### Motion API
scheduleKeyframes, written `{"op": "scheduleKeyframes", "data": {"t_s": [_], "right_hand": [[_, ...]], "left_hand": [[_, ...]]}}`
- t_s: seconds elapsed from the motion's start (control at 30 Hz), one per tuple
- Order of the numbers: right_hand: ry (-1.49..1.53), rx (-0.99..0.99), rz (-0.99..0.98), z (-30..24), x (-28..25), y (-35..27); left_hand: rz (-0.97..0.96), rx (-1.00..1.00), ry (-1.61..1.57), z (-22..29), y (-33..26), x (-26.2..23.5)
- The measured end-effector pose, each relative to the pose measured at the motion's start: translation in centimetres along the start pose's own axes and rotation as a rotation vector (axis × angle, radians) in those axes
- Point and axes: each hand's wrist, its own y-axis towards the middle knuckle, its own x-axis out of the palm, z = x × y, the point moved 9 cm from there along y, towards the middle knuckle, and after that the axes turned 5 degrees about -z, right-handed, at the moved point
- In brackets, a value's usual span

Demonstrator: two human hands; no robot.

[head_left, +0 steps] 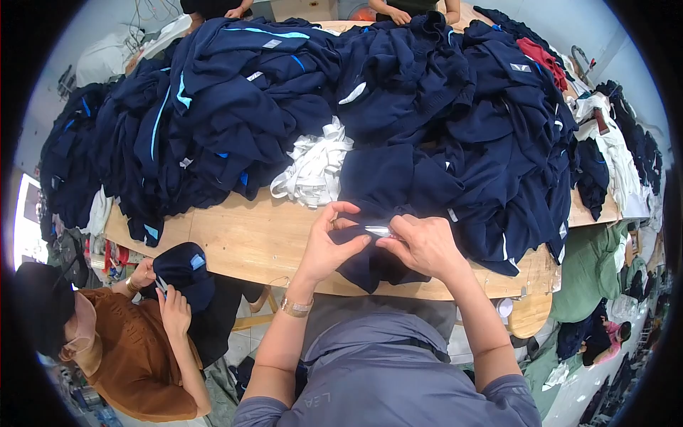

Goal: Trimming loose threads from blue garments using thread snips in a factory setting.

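Observation:
Near the table's front edge, my left hand (329, 248) pinches a fold of a navy garment (370, 269) between thumb and fingers. The cloth hangs over the wooden edge, and its far part runs into the heap. Closed around a small metal tool, my right hand (427, 245) points its silvery blades to the left against the cloth. The tool looks like thread snips (378, 231); its handle is hidden in my fingers. Just beyond my hands lies a bundle of white tape or strips (313, 167).
Navy garments with light blue trim (213, 99) cover much of the wooden table (235, 238). At the left, a seated person (135, 356) works on a dark blue piece. Hands of other people (400, 16) show at the far side. Green cloth (590, 274) hangs at the right.

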Motion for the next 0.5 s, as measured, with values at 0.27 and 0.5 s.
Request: {"op": "scheduleKeyframes", "data": {"t_s": [0.27,0.5], "right_hand": [[-0.034,-0.022,0.001,-0.15,-0.14,0.07],[-0.068,-0.079,0.05,-0.15,-0.17,-0.1]], "left_hand": [[-0.018,-0.005,-0.002,0.03,0.11,0.16],[-0.031,-0.008,-0.021,-0.16,0.16,0.14]]}}
